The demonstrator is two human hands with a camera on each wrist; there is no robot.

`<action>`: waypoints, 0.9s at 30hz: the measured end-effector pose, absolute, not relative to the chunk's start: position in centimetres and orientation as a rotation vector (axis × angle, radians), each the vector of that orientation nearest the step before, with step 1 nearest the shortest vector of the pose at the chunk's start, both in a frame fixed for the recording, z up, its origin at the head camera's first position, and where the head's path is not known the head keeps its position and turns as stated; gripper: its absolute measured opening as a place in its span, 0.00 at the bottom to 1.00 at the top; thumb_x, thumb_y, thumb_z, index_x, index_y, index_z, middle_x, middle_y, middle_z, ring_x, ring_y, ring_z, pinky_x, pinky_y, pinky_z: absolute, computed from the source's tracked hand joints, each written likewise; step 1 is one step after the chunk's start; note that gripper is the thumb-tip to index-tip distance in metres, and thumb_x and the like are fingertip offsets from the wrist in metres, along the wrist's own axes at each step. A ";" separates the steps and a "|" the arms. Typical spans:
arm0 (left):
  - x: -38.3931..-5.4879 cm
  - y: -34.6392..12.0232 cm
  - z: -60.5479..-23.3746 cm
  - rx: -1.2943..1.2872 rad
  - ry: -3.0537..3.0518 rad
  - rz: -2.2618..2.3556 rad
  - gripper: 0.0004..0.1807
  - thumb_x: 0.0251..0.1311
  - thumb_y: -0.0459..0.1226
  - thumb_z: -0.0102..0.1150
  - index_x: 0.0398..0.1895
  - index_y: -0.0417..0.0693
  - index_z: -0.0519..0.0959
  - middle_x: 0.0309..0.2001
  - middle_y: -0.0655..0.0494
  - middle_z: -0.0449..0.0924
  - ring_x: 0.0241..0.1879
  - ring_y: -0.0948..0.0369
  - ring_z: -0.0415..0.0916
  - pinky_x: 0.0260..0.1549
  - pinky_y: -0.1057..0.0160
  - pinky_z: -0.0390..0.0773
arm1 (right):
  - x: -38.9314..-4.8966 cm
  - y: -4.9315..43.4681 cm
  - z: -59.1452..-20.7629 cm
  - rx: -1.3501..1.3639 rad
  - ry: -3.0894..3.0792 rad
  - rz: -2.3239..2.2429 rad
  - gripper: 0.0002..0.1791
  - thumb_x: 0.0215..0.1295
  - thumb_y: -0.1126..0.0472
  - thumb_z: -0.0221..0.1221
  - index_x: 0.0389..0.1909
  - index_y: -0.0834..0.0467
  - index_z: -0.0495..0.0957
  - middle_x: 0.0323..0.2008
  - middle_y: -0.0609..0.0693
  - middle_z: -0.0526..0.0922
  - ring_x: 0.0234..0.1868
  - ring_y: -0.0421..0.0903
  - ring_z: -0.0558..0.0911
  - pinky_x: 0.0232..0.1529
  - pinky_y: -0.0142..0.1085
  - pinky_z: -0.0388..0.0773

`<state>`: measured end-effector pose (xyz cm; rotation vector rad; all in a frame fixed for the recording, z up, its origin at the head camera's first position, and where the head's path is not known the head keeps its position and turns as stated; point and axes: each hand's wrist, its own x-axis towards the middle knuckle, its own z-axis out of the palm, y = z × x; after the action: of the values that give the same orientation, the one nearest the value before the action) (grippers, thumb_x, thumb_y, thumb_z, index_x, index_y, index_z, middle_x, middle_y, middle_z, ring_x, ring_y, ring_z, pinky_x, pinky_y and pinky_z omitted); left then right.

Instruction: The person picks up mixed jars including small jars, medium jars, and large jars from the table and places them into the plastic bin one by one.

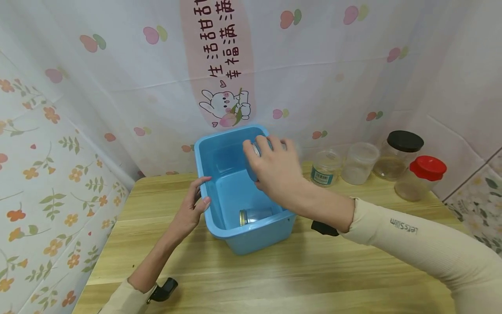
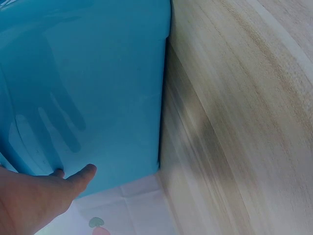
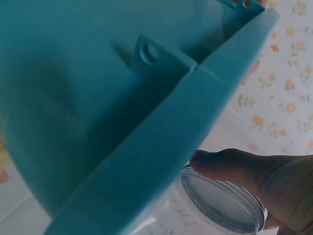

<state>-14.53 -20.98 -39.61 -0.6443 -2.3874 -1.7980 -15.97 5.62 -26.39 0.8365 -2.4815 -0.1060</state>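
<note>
In the head view, my right hand (image 1: 276,168) is above the inside of a light blue plastic basin (image 1: 259,241), fingers curled round a clear jar (image 1: 256,149). The right wrist view shows that jar's round ridged end (image 3: 222,200), with the thumb across its edge. Most of its body is hidden by the hand and the basin's rim. My left hand (image 1: 190,207) grips the basin's left rim, one fingertip hooked over it and the thumb against it. A second clear jar (image 1: 259,214) with a gold-coloured end lies on its side on the basin floor.
On the right of the wooden table (image 1: 353,270) stand a clear tub with a teal label (image 1: 322,176), a frosted tub (image 1: 358,163), a black-lidded jar (image 1: 396,157) and a red-lidded jar (image 1: 421,179). A printed curtain (image 1: 157,100) hangs close behind the basin.
</note>
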 end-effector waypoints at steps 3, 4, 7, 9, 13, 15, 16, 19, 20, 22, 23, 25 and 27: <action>-14.6 -21.0 -39.6 -0.643 -2.390 -1.786 0.28 0.74 0.37 0.45 0.75 0.53 0.57 0.75 0.36 0.50 0.68 0.33 0.58 0.52 0.32 0.73 | -15.8 5.2 -26.5 0.831 -2.493 -0.130 0.52 0.43 0.42 0.80 0.67 0.60 0.69 0.57 0.62 0.76 0.59 0.62 0.74 0.53 0.57 0.73; -14.6 -20.9 -39.6 -0.643 -2.392 -1.782 0.28 0.74 0.37 0.45 0.75 0.53 0.57 0.75 0.36 0.50 0.68 0.33 0.58 0.52 0.32 0.73 | -15.7 5.1 -26.5 0.830 -2.498 -0.135 0.52 0.43 0.42 0.80 0.67 0.60 0.69 0.57 0.62 0.76 0.59 0.62 0.74 0.52 0.57 0.73; -14.5 -20.9 -39.6 -0.644 -2.390 -1.786 0.28 0.73 0.37 0.45 0.75 0.52 0.56 0.75 0.36 0.50 0.68 0.32 0.57 0.52 0.32 0.73 | -15.5 4.8 -26.5 0.832 -2.516 -0.148 0.51 0.44 0.42 0.79 0.67 0.60 0.69 0.56 0.61 0.76 0.59 0.61 0.74 0.53 0.57 0.73; -14.5 -21.0 -39.5 -0.646 -2.387 -1.794 0.28 0.74 0.37 0.44 0.75 0.52 0.56 0.75 0.36 0.49 0.68 0.32 0.57 0.52 0.31 0.73 | -15.4 4.5 -26.6 0.836 -2.527 -0.157 0.50 0.46 0.42 0.79 0.67 0.59 0.69 0.56 0.61 0.76 0.59 0.61 0.74 0.53 0.57 0.73; -14.5 -21.0 -39.5 -0.643 -2.384 -1.803 0.29 0.74 0.36 0.44 0.76 0.52 0.56 0.75 0.36 0.49 0.68 0.32 0.57 0.52 0.31 0.72 | -15.2 4.2 -26.8 0.841 -2.532 -0.184 0.49 0.48 0.41 0.77 0.66 0.59 0.68 0.56 0.61 0.75 0.58 0.61 0.74 0.53 0.58 0.73; -14.5 -21.0 -39.5 -0.637 -2.391 -1.793 0.29 0.74 0.36 0.44 0.76 0.52 0.56 0.76 0.36 0.49 0.68 0.32 0.57 0.52 0.31 0.72 | -15.2 4.1 -27.0 0.844 -2.540 -0.198 0.50 0.47 0.40 0.77 0.67 0.60 0.68 0.57 0.61 0.75 0.59 0.62 0.73 0.53 0.58 0.73; -14.5 -21.0 -39.5 -0.634 -2.393 -1.788 0.29 0.74 0.36 0.45 0.76 0.52 0.56 0.76 0.36 0.49 0.68 0.32 0.57 0.52 0.32 0.73 | -15.1 4.1 -27.1 0.847 -2.550 -0.203 0.53 0.46 0.38 0.77 0.68 0.59 0.67 0.60 0.62 0.74 0.60 0.62 0.73 0.53 0.59 0.73; -14.5 -21.0 -39.5 -0.627 -2.402 -1.781 0.28 0.74 0.37 0.44 0.76 0.53 0.56 0.76 0.36 0.48 0.68 0.32 0.56 0.52 0.31 0.72 | -15.1 4.2 -27.3 0.870 -2.591 -0.204 0.63 0.41 0.32 0.76 0.75 0.58 0.62 0.70 0.64 0.65 0.67 0.65 0.67 0.57 0.63 0.70; -14.5 -21.0 -39.5 -0.622 -2.406 -1.778 0.29 0.74 0.36 0.44 0.76 0.53 0.56 0.76 0.36 0.48 0.69 0.32 0.56 0.52 0.31 0.72 | -15.0 4.2 -27.3 0.882 -2.604 -0.199 0.66 0.39 0.30 0.76 0.77 0.57 0.59 0.73 0.64 0.61 0.70 0.67 0.64 0.59 0.66 0.68; -14.5 -20.9 -39.5 -0.616 -2.410 -1.777 0.28 0.74 0.37 0.44 0.75 0.53 0.56 0.76 0.36 0.48 0.69 0.31 0.56 0.52 0.31 0.72 | -15.0 4.4 -27.5 0.903 -2.628 -0.186 0.71 0.36 0.28 0.75 0.79 0.55 0.55 0.77 0.65 0.52 0.73 0.69 0.58 0.60 0.70 0.63; -14.5 -20.9 -39.5 -0.616 -2.411 -1.776 0.28 0.73 0.36 0.44 0.75 0.53 0.56 0.76 0.36 0.48 0.69 0.30 0.55 0.53 0.31 0.71 | -15.0 4.5 -27.5 0.912 -2.637 -0.178 0.72 0.36 0.28 0.75 0.80 0.55 0.53 0.78 0.64 0.49 0.73 0.70 0.56 0.61 0.72 0.61; -14.5 -20.9 -39.5 -0.614 -2.413 -1.769 0.28 0.73 0.36 0.43 0.75 0.53 0.56 0.77 0.36 0.47 0.69 0.29 0.55 0.53 0.30 0.71 | -14.9 4.7 -27.7 0.926 -2.656 -0.166 0.72 0.36 0.28 0.75 0.81 0.53 0.52 0.78 0.64 0.46 0.74 0.71 0.53 0.61 0.74 0.58; -14.5 -20.8 -39.5 -0.610 -2.416 -1.758 0.28 0.73 0.36 0.43 0.75 0.53 0.56 0.77 0.36 0.47 0.69 0.30 0.55 0.53 0.31 0.71 | -14.9 5.0 -27.9 0.931 -2.675 -0.157 0.72 0.37 0.28 0.75 0.81 0.52 0.51 0.79 0.64 0.45 0.74 0.72 0.52 0.60 0.75 0.57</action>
<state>-14.46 -20.84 -39.52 -0.6097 -2.4161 -1.7576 -14.89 4.97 -27.86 0.9314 -2.6748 -0.1569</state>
